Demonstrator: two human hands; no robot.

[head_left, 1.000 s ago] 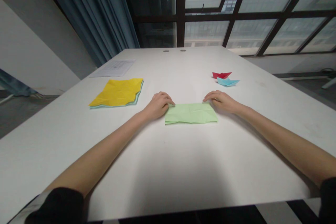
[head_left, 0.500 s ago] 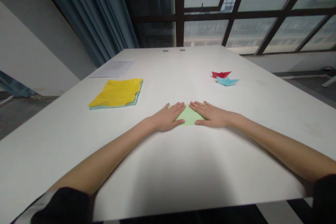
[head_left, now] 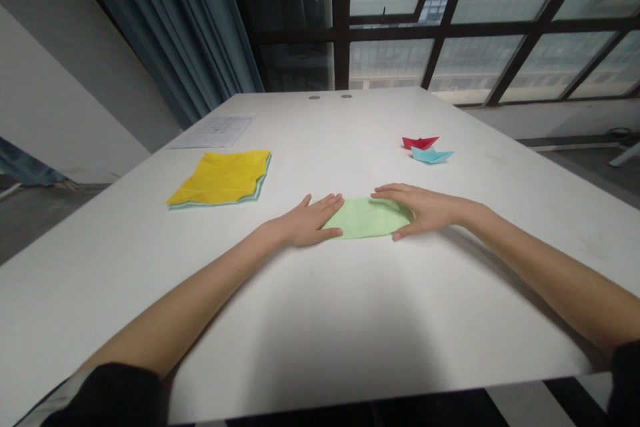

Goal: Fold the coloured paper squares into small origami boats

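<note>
A light green sheet of folded paper (head_left: 367, 217) lies on the white table (head_left: 320, 320), between my two hands. My left hand (head_left: 313, 220) rests flat on its left end, thumb apart from the fingers. At the paper's right end is my right hand (head_left: 420, 208), raised a little and curved, with thumb and fingers apart around that end. The paper's right edge lifts slightly there. Whether the right fingertips press on the paper is hard to tell.
A stack of paper with a yellow sheet on top (head_left: 223, 177) lies at the left. Behind it is a printed sheet (head_left: 213, 131). A red paper boat (head_left: 420, 143) and a blue paper boat (head_left: 431, 155) stand at the right, close together.
My right hand has moved right and lifted from flat into a curve, uncovering more green paper. My left hand has shifted slightly left and still lies flat.
</note>
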